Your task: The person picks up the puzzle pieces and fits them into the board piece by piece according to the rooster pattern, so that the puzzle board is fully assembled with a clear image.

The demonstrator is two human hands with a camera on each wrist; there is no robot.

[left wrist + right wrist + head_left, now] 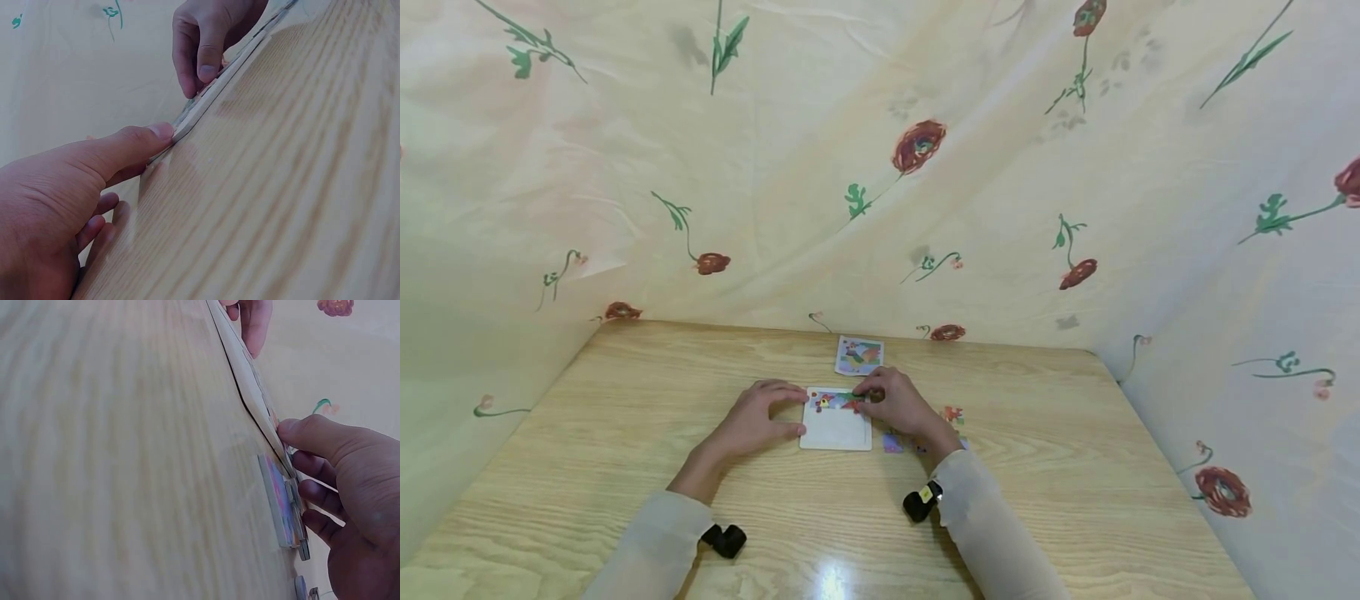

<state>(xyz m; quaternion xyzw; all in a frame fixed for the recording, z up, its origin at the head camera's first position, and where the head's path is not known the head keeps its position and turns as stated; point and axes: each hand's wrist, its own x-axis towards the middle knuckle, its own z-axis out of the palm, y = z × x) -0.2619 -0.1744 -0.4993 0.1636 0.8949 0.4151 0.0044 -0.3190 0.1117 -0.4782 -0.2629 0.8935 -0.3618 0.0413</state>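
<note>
A white puzzle board (835, 430) lies on the table, with colourful joined pieces (827, 401) along its far side and a bare white near part. My left hand (760, 421) holds the board's left edge; its thumb (134, 145) rests on the near corner in the left wrist view. Over the far right corner, my right hand (895, 402) pinches a small puzzle piece (854, 404), mostly hidden by the fingers. In the right wrist view the right thumb (309, 433) touches the board's edge, and the other fingers curl beside it.
Loose puzzle pieces (892, 442) lie right of the board, partly under the right wrist, with another piece (953, 414) farther right. Behind the board lies a square picture card (859, 356). Flowered cloth (790, 167) hangs around the wooden table (760, 492).
</note>
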